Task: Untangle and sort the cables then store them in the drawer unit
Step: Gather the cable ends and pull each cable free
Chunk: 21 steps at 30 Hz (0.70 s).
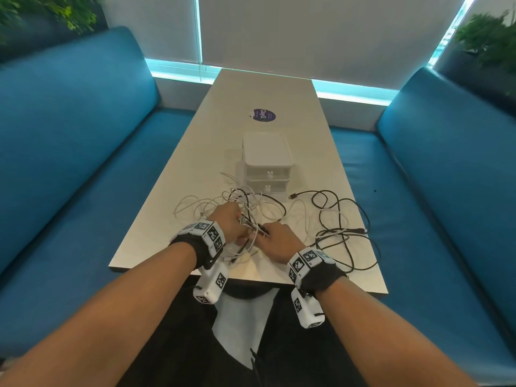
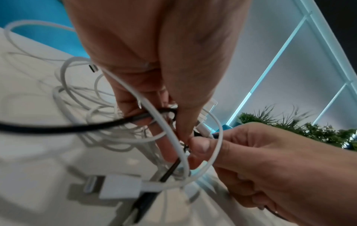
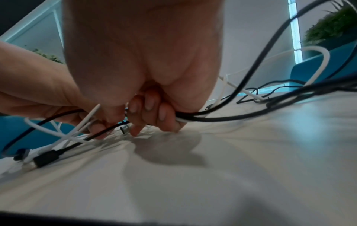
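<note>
Both hands meet in the cable tangle (image 1: 251,210) just before the drawer unit (image 1: 267,160): left hand (image 1: 229,222) and right hand (image 1: 276,241) each curled around black and white strands.

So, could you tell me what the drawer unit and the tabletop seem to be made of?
Drawer unit: probably plastic, white and smooth, with rounded moulded corners and slightly translucent drawer fronts. Tabletop: looks like pale laminate, smooth with a soft sheen; what lies beneath cannot be told.
</note>
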{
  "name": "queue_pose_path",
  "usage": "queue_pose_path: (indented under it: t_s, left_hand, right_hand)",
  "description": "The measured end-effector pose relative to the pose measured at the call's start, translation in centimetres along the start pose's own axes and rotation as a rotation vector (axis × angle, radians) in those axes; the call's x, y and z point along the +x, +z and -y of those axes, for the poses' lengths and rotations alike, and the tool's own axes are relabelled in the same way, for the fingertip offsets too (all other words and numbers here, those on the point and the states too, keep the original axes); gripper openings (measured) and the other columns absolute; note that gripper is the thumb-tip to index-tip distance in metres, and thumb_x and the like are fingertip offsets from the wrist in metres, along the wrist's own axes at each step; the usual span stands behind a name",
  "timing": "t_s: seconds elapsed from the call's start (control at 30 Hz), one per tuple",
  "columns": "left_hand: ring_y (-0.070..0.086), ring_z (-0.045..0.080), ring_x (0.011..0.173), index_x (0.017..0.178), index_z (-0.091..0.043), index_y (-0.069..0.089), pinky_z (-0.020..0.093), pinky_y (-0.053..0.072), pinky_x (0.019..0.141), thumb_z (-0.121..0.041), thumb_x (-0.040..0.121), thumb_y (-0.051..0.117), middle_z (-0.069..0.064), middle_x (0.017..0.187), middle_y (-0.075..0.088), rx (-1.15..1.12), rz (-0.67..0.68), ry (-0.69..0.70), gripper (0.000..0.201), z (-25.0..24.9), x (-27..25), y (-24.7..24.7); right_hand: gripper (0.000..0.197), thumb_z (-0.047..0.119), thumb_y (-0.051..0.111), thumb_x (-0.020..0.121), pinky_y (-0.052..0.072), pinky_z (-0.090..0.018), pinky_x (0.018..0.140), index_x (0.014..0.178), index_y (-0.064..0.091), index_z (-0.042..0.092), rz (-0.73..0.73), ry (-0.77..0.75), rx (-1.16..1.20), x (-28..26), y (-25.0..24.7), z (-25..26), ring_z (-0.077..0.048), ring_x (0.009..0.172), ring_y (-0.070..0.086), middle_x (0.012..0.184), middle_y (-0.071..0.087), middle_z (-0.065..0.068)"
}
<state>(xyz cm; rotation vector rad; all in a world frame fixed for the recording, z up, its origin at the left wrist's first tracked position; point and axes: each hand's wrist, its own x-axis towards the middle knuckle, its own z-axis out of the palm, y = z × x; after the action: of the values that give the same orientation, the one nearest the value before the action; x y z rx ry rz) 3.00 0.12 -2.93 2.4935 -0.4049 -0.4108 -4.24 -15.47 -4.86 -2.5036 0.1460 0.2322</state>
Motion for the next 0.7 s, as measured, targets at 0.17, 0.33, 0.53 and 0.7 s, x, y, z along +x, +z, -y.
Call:
queue_pose_path:
  t_s: [0.17, 0.33, 0.53, 0.7]
  left_hand:
    - [0.053, 0.021, 0.066, 0.081, -0.02, 0.045, 0.028, 0.037, 0.053, -0.023, 0.083, 0.07, 0.001, 0.074, 0.057, -0.027, 0.051, 0.039, 0.025, -0.2, 0.1, 0.2]
    - [0.055, 0.023, 0.072, 0.085, -0.025, 0.041, 0.035, 0.043, 0.062, -0.04, 0.072, 0.063, -0.001, 0.084, 0.057, 0.164, -0.01, 0.112, 0.03, -1.3, -1.0, -0.4]
    - [0.049, 0.022, 0.102, 0.105, -0.023, 0.051, 0.036, 0.037, 0.09, -0.029, 0.084, 0.053, -0.004, 0.111, 0.051, 0.151, -0.224, 0.45, 0.022, -2.5, -1.0, 0.1]
    - [0.053, 0.018, 0.093, 0.092, -0.022, 0.062, 0.047, 0.032, 0.102, -0.039, 0.099, 0.04, -0.006, 0.093, 0.061, 0.271, -0.068, 0.465, 0.028, -2.3, -0.5, 1.0]
  right_hand:
    - [0.026, 0.04, 0.059, 0.094, 0.036, -0.026, 0.053, 0.081, 0.062, 0.017, -0.012, 0.033, 0.051, 0.2, -0.1, 0.2, -0.023, 0.077, 0.061, 0.08, 0.063, -0.004]
    - [0.032, 0.031, 0.049, 0.096, 0.055, -0.04, 0.076, 0.097, 0.068, 0.004, 0.031, 0.031, 0.017, 0.1, -0.6, 0.5, -0.029, 0.086, 0.066, 0.095, 0.069, -0.014]
    - [0.027, 0.027, 0.048, 0.099, 0.054, -0.045, 0.085, 0.105, 0.066, 0.007, 0.062, -0.017, -0.065, 0.1, -0.5, 0.0, -0.03, 0.093, 0.066, 0.101, 0.07, -0.014]
    - [0.028, 0.023, 0.044, 0.098, 0.051, -0.039, 0.079, 0.104, 0.065, 0.004, 0.056, 0.005, -0.048, -0.1, -1.1, -0.2, -0.032, 0.092, 0.064, 0.1, 0.067, -0.016]
